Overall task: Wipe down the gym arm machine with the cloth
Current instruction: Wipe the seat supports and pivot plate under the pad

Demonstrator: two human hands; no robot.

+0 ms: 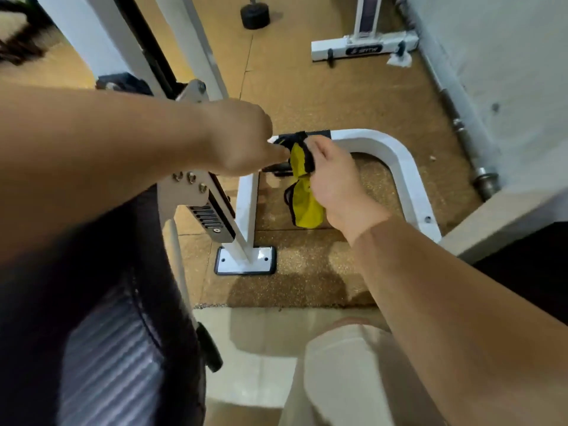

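A yellow cloth with black edging (302,192) hangs between my two hands, above the white frame of the arm machine (396,161). My left hand (242,139) pinches the cloth's top end with curled fingers. My right hand (338,182) grips the cloth lower down, its fingers wrapped over the fabric. The loose end dangles below my right palm. The machine's black padded seat (101,318) fills the lower left, with a metal bracket (190,192) under my left forearm. Both hands are held off the frame.
The machine's white upright ends in a bolted foot plate (246,261) on the cork-coloured floor. A steel barbell (458,124) lies along the right wall. Another white machine base (365,46) and a black weight (255,15) stand farther back. My leg (344,373) is at the bottom.
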